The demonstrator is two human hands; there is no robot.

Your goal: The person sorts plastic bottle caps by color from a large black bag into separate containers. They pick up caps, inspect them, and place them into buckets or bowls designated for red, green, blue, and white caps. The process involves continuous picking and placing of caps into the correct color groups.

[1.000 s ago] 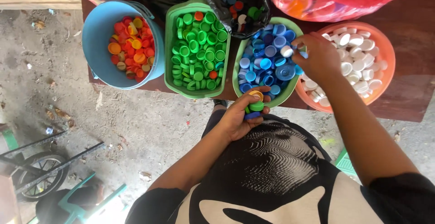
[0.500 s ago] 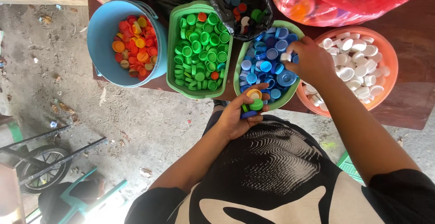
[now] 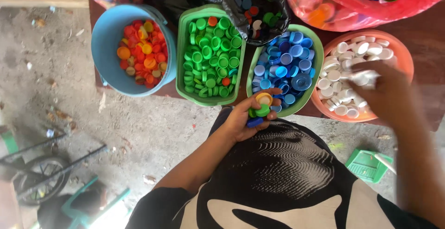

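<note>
My left hand [image 3: 245,118] cups a small pile of mixed bottle caps [image 3: 261,106], yellow, green and blue, just below the rim of the green oval tub of blue caps [image 3: 314,48]. My right hand [image 3: 382,92], blurred, hovers over the orange bowl of white caps [image 3: 404,55] with a white cap at its fingertips. To the left stand a green rectangular tub of green caps [image 3: 181,53] and a blue bucket of red and orange caps [image 3: 106,48].
A black bag of mixed caps [image 3: 252,6] lies open behind the tubs, with pink bags [image 3: 352,2] at the back right. All rest on a dark red table [image 3: 426,30]. Concrete floor, a wheel [image 3: 37,180] and a green basket [image 3: 368,164] lie below.
My right hand has moved from the tub of blue caps rightwards to the orange bowl of white caps. The left hand has stayed put with its pile of caps.
</note>
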